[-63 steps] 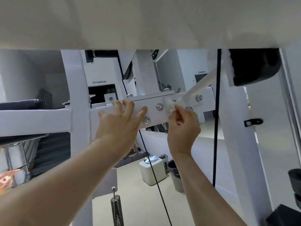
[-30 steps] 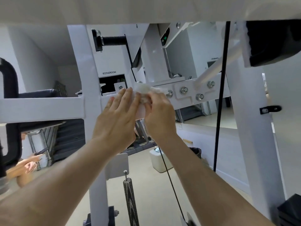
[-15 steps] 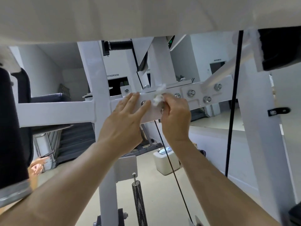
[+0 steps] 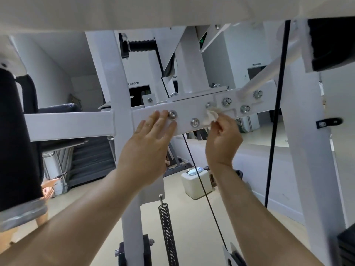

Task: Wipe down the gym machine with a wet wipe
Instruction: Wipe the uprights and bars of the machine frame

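The wet wipe (image 4: 211,117) was scrunched into a little wad and pressed against the front of the gym machine's (image 4: 107,73) white crossbar (image 4: 76,124), near its lower edge, just under a small bolt and right beside the bolted plate (image 4: 235,100). The right hand (image 4: 223,140) had it pinched between thumb and curled fingertips. The left hand (image 4: 148,148) was further left on the same bar, laid flat with straight fingers and holding nothing, fingertips right next to a shiny bolt head (image 4: 172,114) by the top edge. Another bolt (image 4: 195,122) sat between the two hands, near the bottom edge. A black cable (image 4: 276,112) ran straight down past the bar's right end, and a coil spring (image 4: 167,227) hung below the bar. On the floor behind was a white box (image 4: 196,186).
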`<state>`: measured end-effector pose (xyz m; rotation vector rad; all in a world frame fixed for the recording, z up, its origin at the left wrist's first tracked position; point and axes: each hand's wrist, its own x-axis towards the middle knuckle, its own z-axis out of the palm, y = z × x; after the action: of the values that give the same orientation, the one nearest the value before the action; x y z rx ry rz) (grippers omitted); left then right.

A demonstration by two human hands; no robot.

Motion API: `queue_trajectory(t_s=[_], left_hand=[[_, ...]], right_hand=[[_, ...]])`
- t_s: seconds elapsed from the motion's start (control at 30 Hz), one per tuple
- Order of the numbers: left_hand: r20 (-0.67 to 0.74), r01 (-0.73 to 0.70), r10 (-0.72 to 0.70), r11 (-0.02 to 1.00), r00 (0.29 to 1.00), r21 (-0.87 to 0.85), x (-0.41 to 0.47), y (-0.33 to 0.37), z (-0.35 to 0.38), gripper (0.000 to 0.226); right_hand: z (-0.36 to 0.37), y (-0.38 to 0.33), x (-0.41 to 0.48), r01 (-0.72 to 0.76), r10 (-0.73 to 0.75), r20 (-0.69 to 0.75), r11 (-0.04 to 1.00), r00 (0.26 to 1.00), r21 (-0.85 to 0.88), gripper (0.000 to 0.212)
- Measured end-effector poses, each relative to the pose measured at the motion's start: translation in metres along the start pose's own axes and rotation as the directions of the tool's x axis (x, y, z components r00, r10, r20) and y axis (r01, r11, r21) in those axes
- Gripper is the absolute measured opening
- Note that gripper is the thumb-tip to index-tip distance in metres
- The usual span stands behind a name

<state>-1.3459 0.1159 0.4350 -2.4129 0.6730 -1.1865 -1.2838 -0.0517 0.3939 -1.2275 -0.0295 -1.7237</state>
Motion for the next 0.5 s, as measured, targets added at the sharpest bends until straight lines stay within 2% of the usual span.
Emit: queue_trajectory(t_s=[0.13,0.23,0.27,0.33,0.37,0.47,0.5], left_hand=[[-0.022,0.021,-0.023,0.997,0.999,-0.073,-0.004,0.0,0.0,0.086],[-0.012,0.073,-0.077,0.976,0.997,-0.207,-0.004,0.01,-0.006,0.084],[-0.016,0.088,-0.095,0.963,0.995,-0.253,-0.006,0.011,-0.01,0.084],[-0.027,0.149,-0.168,0.928,0.985,-0.342,-0.011,0.008,-0.019,0.084],[-0.042,0.176,-0.205,0.916,0.978,-0.361,-0.014,0.004,-0.024,0.082],[-0.08,0.228,-0.268,0.916,0.96,-0.331,-0.025,-0.01,-0.031,0.075],[-0.091,0.235,-0.276,0.919,0.957,-0.317,-0.028,-0.016,-0.031,0.073]], right_hand=[[0.009,-0.016,-0.014,-0.087,0.087,-0.008,0.996,0.996,0.014,0.015],[0.012,-0.026,-0.04,-0.163,0.16,0.079,0.986,0.984,0.032,0.014],[0.011,-0.027,-0.048,-0.133,0.129,0.131,0.991,0.983,0.023,0.014],[0.01,-0.033,-0.058,0.022,-0.025,0.25,1.0,0.968,0.016,0.013],[0.009,-0.037,-0.057,0.067,-0.074,0.269,0.997,0.96,0.037,0.013],[0.018,-0.044,-0.037,-0.008,0.004,0.151,1.0,0.989,0.029,0.016],[0.023,-0.048,-0.036,0.001,-0.001,0.151,1.0,0.989,0.002,0.017]])
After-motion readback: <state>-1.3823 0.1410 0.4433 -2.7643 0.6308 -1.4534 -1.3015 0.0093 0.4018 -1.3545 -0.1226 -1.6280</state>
